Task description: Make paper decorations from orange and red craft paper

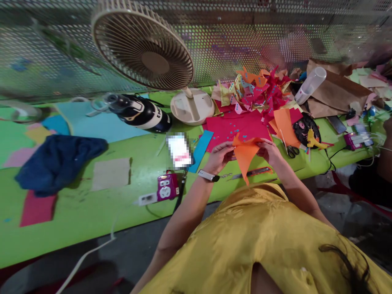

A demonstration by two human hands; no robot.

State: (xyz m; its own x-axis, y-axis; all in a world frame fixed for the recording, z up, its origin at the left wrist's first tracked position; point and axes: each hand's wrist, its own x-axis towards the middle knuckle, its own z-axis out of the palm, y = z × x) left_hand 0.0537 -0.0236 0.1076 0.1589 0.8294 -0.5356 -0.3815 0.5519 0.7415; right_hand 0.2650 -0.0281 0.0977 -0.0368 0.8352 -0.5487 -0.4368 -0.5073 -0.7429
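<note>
The left hand [219,157] and right hand [270,152] hold one orange paper [246,156]; its fold count is unclear. The table [76,220] carries one beige fan [155,62], one black bottle [153,115].

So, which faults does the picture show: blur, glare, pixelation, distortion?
Head view: the phone screen glares white and is pixelated; the mesh panel smears toward the left edge; the fan seems stretched, probably by a wide lens; the orange paper in the left hand and right hand looks clearer.
</note>
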